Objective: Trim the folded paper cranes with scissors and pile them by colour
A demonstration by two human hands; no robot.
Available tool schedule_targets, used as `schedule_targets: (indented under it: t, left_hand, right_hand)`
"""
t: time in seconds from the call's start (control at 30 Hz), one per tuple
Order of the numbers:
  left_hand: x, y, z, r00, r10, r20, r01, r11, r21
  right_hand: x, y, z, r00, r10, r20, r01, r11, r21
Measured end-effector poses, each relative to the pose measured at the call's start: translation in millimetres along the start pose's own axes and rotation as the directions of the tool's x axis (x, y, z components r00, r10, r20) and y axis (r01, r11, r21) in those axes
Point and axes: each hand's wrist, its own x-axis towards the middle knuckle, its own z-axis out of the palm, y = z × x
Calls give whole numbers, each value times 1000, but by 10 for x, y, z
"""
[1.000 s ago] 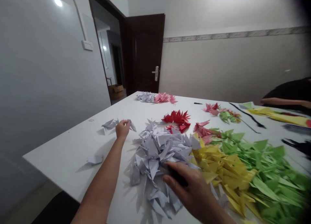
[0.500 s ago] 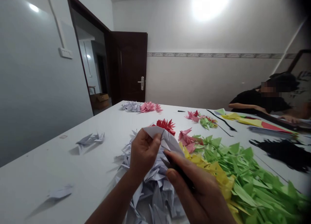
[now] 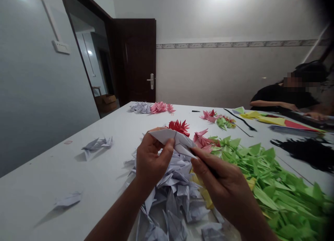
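Between my hands is a folded white paper piece [image 3: 180, 143], long and pointed, held above the pile. My left hand [image 3: 153, 159] pinches its left part between thumb and fingers. At its right end, my right hand [image 3: 219, 178] is closed, thumb and forefinger at the paper. A dark two-pronged tool, like tweezers, lies inside this hand, mostly hidden by the fingers; only dark slivers of it show. Underneath spreads a heap of folded white paper pieces [image 3: 173, 195]. Yellow folded pieces [image 3: 205, 188] lie partly hidden behind my right hand.
Green folded pieces [image 3: 271, 185] cover the right side of the white table [image 3: 104, 178]. Red [image 3: 179, 127] and pink pieces [image 3: 202, 138] lie beyond my hands. Black strings [image 3: 304, 152] and coloured sheets [image 3: 273, 119] lie at the right, near a seated person [image 3: 281, 96].
My right hand has closed at the paper's right end; its dark tool, whose two prongs showed apart, is now mostly hidden. The paper has flattened and narrowed. The view has tipped down.
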Motion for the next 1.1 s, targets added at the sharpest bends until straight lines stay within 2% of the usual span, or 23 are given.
schedule_targets:
  t: [0.13,0.27,0.5,0.63,0.7,0.77,0.83,0.87,0.97,1.03,1.1]
  left_hand:
    - [-55,-2,12,998,6,56,-9,999,46]
    - [-59,-29,11,999,-11,45,8,998,64]
    - [-47,-110,-27,986,134,98,-147,978,147]
    - [-63,-110,-18,981,152,117,-171,971,168]
    - [-45,-97,-3,986,131,102,-144,979,141]
    - [0,-73,7,998,53,45,-54,998,30]
    - [57,-31,8,992,-122,6,122,979,-165]
    - [84,-2,6,973,-229,18,225,937,-268]
    - [125,106,-3,860,-484,163,500,735,-458]
    - [112,168,1,787,-560,259,606,623,-494]
    - [75,200,14,748,-581,320,654,563,-505]
  right_hand:
    - [-4,23,31,1000,-30,-5,30,1000,-4]
    - [-6,-1,16,998,-57,-10,57,998,-35]
    - [11,-5,-5,993,-116,-15,115,992,-59]
    - [3,9,4,992,-123,-5,122,991,-56]
    - [-13,10,-1,992,-126,-7,126,990,-65]
    - [-42,-2,-32,990,-134,-30,132,989,-70]
    - [-84,-28,-90,987,-145,-66,142,988,-52]
    - [-105,-43,-124,986,-146,-79,144,989,-35]
    - [-150,-79,-198,987,-142,-77,143,990,8]
    - [-151,-85,-194,987,-148,-63,148,989,4]
    - [-131,-75,-153,985,-159,-62,158,987,-14]
